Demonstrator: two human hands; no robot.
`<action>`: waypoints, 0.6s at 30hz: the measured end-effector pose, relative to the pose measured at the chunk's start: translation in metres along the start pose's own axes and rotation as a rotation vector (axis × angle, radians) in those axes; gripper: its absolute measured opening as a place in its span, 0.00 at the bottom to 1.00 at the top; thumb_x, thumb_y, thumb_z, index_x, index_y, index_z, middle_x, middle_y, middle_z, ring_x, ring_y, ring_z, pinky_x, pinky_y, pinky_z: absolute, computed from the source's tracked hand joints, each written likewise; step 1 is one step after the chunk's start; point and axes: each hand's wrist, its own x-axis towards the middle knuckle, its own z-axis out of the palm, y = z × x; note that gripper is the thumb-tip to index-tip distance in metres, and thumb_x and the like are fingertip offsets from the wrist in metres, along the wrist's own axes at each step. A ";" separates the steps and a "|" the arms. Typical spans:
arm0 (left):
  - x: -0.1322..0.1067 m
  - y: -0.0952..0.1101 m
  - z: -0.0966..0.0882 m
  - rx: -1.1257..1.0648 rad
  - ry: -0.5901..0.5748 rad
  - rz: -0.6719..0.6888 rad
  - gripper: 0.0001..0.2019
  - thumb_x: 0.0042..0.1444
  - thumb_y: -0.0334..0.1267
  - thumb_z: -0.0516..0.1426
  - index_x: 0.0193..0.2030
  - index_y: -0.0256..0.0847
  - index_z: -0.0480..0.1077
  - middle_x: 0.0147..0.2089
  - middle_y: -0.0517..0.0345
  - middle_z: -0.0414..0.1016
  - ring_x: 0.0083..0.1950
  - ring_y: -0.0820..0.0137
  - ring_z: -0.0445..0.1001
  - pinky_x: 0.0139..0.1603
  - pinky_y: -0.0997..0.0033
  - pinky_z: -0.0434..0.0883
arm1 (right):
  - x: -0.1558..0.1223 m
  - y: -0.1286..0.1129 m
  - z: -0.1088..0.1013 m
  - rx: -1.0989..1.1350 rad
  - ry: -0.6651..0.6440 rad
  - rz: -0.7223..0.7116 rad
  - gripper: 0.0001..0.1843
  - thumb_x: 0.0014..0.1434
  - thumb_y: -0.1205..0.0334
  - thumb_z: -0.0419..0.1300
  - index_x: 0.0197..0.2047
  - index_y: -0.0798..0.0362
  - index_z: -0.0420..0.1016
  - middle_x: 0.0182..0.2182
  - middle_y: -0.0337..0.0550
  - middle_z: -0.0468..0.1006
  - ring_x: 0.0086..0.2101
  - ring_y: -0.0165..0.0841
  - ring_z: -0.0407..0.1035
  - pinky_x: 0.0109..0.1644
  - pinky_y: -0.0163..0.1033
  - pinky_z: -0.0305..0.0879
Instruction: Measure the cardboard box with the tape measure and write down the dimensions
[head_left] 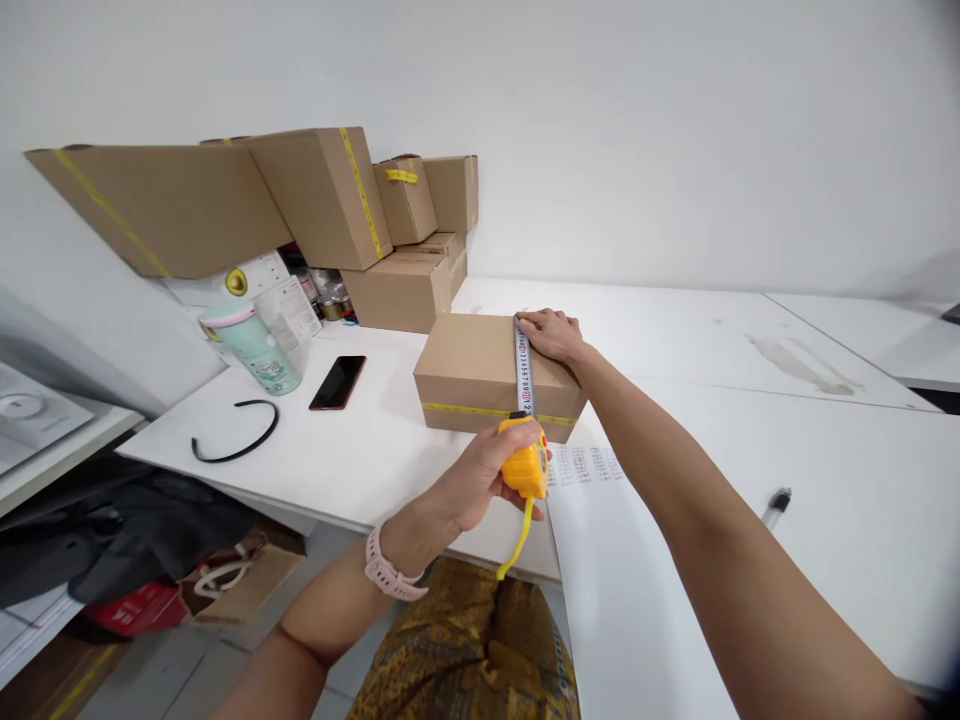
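Observation:
A closed cardboard box (480,350) with yellow tape around its side lies on the white table. My left hand (484,470) is wrapped round a yellow tape measure (523,462) just in front of the box, its yellow strap hanging down. The pulled-out blade (523,362) runs across the box top to the far edge. There my right hand (553,333) presses the blade's end with closed fingers, the palm resting over the box's right part. The hooked tip of the blade is partly hidden by the fingers.
Several cardboard boxes (397,290) are stacked at the back left. A mint tumbler (259,350), a phone (338,383) and a black headband (247,450) are left of the box. On the right lie a printed sheet (585,466) and a pen (777,507). The table's front edge is close to me.

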 end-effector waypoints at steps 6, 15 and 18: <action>-0.006 0.001 -0.012 0.034 0.026 0.003 0.23 0.49 0.57 0.63 0.39 0.38 0.71 0.40 0.54 0.71 0.29 0.73 0.71 0.23 0.71 0.76 | 0.000 0.001 0.002 -0.057 -0.003 -0.019 0.32 0.70 0.44 0.39 0.69 0.40 0.69 0.64 0.50 0.71 0.63 0.51 0.61 0.68 0.62 0.49; -0.011 -0.001 -0.018 0.078 0.003 0.057 0.23 0.51 0.58 0.62 0.41 0.38 0.71 0.39 0.54 0.71 0.30 0.71 0.72 0.23 0.71 0.76 | 0.000 0.005 -0.005 0.283 0.156 0.004 0.32 0.68 0.41 0.45 0.65 0.46 0.73 0.63 0.53 0.72 0.63 0.50 0.62 0.69 0.60 0.50; -0.026 -0.008 -0.043 0.206 0.177 0.262 0.26 0.49 0.54 0.66 0.48 0.41 0.69 0.40 0.56 0.71 0.32 0.70 0.73 0.26 0.71 0.77 | -0.017 0.030 -0.013 0.598 0.499 0.058 0.35 0.69 0.37 0.42 0.60 0.51 0.75 0.58 0.54 0.76 0.57 0.43 0.69 0.63 0.51 0.62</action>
